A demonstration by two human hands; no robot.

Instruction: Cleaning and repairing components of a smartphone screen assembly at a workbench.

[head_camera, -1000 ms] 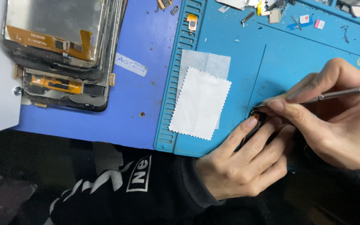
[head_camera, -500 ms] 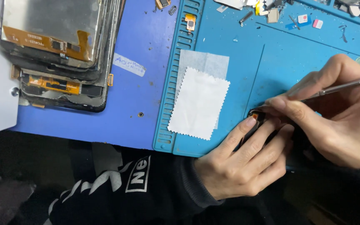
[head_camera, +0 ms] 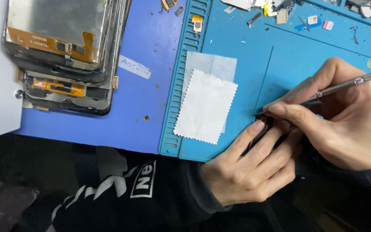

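A light-blue ribbed work mat [head_camera: 254, 56] is lying on a darker blue bench top [head_camera: 151, 99], with a stack of phone screens [head_camera: 63, 51] at the upper left and a white zigzag-edged cloth [head_camera: 206, 107] near the hands. The left hand [head_camera: 247, 169] is pinching a small dark part [head_camera: 266, 123] at the mat's lower edge, fingers closed on it. The right hand [head_camera: 344, 124] is gripping a thin metal tool [head_camera: 348, 83], its tip touching that part
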